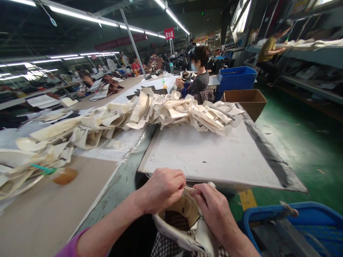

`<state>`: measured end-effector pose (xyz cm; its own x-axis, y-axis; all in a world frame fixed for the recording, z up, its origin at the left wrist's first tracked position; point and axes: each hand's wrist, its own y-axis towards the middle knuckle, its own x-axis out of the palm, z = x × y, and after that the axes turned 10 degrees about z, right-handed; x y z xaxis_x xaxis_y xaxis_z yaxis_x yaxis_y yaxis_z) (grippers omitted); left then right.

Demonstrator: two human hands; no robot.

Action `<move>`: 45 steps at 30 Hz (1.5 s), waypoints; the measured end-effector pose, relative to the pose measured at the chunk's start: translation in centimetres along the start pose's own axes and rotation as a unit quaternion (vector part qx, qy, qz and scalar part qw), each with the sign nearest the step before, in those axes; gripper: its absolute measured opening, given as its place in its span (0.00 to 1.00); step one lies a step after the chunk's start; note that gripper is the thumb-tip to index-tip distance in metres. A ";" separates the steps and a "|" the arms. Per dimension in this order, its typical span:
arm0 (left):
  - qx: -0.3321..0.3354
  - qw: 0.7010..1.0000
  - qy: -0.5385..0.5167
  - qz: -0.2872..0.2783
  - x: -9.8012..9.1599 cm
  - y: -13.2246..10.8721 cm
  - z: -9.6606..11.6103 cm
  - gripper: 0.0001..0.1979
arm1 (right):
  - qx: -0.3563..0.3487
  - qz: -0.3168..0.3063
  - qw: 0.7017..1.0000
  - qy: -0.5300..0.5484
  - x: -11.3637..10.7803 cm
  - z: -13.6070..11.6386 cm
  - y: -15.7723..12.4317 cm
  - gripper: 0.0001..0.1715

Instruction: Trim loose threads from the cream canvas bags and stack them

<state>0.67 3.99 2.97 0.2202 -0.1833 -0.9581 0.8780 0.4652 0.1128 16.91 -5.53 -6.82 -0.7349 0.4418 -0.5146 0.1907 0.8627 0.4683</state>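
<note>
A cream bag (193,210) (checked cloth (175,218) showing inside), rim pinched in left hand (166,187) and right hand (213,207), sits just before a white table (209,153). Heaped cream pieces (177,112) block the table's far end; a blue basket (308,206) stands right, a bottle (64,176) lies left.

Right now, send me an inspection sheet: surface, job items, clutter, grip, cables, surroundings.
Surface: white-covered board, dark strip along its right side; brown table to the left.
Job's things: curved cream piece above checked cloth, opening upward.
Clutter: pile of pale parts across the board's far end and onto the left; amber bottle with green nozzle on the brown table.
Grip: left hand and right hand pinch the piece's far rim.
Cables: nothing seen on the tables; cord hanging upper left.
Surroundings: blue bin, cardboard box, blue basket, green floor; co-workers beyond.
</note>
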 end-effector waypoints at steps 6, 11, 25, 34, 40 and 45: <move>-0.028 1.000 0.005 -0.007 0.2 0.3 -0.4 0.03 | -0.059 -0.010 0.998 -0.007 0.3 0.6 0.7 0.13; -0.101 0.992 -0.069 0.011 0.1 0.4 -0.3 0.03 | -0.071 -0.050 0.996 0.022 0.0 0.9 0.9 0.15; -0.274 0.948 -0.160 0.003 -2.8 -2.9 1.9 0.15 | -0.017 -0.214 0.975 -0.049 -0.4 -1.3 1.3 0.21; -0.316 0.944 -0.079 0.046 -1.8 -3.1 1.5 0.04 | -0.044 -0.191 0.980 -0.034 0.0 -0.6 0.9 0.20; -0.252 0.955 -0.152 0.043 -1.3 -3.3 0.5 0.07 | -0.033 -0.202 0.978 0.024 -0.1 -0.6 1.1 0.19; -0.209 0.953 -0.217 -0.006 -1.1 -3.9 -0.6 0.11 | -0.020 -0.230 0.969 0.084 -0.6 -0.5 2.0 0.19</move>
<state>-3.24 2.89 3.45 0.4458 -0.4898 -0.7492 0.6553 0.7487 -0.0995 17.39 -4.19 -5.24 -0.8328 -0.0363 -0.5523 -0.2044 0.9475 0.2460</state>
